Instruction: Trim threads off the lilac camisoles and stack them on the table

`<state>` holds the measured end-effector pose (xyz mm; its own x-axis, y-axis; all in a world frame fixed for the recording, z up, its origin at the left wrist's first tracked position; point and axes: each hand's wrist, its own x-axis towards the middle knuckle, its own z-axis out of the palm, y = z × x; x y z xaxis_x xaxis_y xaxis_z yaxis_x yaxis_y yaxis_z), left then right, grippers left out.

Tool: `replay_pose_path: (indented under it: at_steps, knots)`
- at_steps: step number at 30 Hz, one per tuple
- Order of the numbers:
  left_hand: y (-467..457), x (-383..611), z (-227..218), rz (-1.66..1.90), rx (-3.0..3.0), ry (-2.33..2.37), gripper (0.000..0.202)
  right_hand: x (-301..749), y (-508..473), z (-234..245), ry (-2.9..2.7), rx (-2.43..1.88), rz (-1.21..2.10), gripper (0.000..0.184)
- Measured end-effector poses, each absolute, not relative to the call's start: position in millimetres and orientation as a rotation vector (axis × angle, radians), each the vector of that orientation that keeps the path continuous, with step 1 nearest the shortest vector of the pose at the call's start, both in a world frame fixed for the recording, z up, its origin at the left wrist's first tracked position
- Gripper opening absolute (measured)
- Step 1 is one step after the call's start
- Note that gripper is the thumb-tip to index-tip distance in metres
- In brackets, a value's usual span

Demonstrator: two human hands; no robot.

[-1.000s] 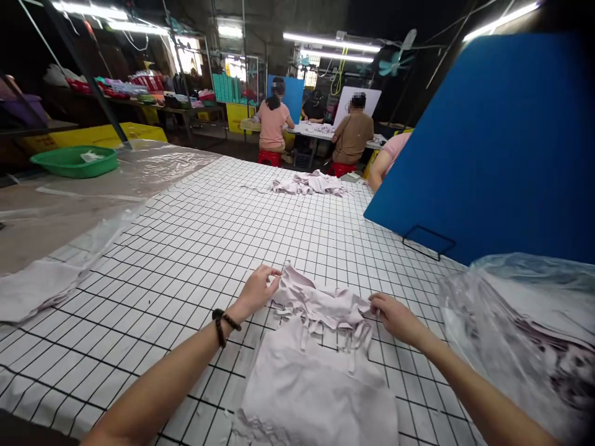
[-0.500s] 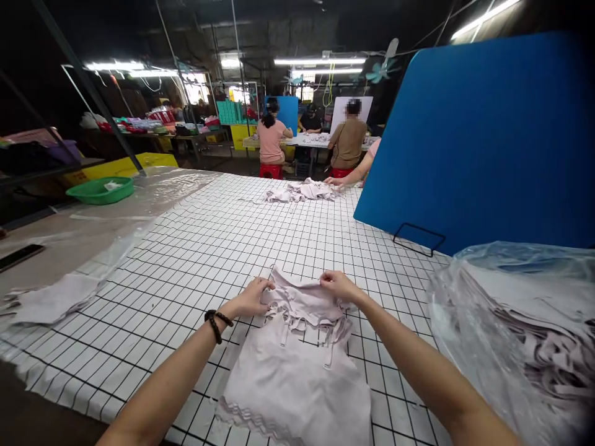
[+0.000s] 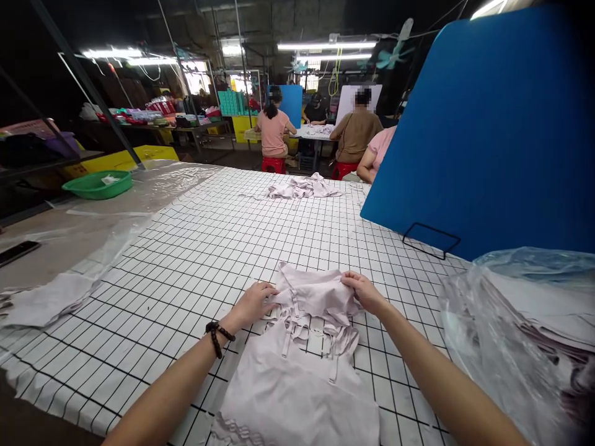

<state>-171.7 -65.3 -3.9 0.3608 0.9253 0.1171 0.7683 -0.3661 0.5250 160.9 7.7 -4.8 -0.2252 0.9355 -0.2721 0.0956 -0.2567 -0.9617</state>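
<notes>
A pale lilac strappy top, apparently a camisole (image 3: 320,291), lies bunched in front of me. My right hand (image 3: 365,291) pinches its upper right edge between thumb and fingers. At its left edge, my left hand (image 3: 255,303) has curled fingers closed on the cloth, with a dark beaded bracelet on that wrist. Just below, nearer to me, another pale camisole (image 3: 302,396) is spread flat, with thin straps toward the top and a wavy hem at lower left. Straps of the two pieces overlap between my hands.
A white grid-patterned cloth covers the table (image 3: 199,248). Farther back lies a heap of pale garments (image 3: 302,187). A blue board (image 3: 483,136) stands right, behind a plastic bag of garments (image 3: 493,334). Left are folded cloth (image 3: 51,300), a phone (image 3: 18,253) and a green basket (image 3: 100,186). Co-workers sit beyond.
My right hand has moved slightly right, drawing the camisole's upper edge wider and flatter. A co-worker's arm at the far heap has pulled back toward the blue board. The view has shifted slightly.
</notes>
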Motion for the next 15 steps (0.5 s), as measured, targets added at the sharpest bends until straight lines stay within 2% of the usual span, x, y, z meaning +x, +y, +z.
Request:
replay_pose_path:
  at_steps: [5, 9, 11, 15]
  knots:
    - [-64, -165, -3, 0.663, 2.122, 1.545, 0.029, 173, 16, -9, -1.248, -1.392, 1.416, 0.028]
    - [-61, -153, -6, 0.706, 1.983, 1.739, 0.036, 174, 5, -1, -1.584, -1.642, 0.762, 0.021]
    - [-60, -146, -7, 0.682, 1.921, 1.865, 0.039, 168, -12, 6, -1.852, -1.638, 0.596, 0.017]
    - [-55, -136, -6, 0.657, 1.703, 1.956, 0.017, 153, -46, 13, -2.289, -1.7, 0.544, 0.016]
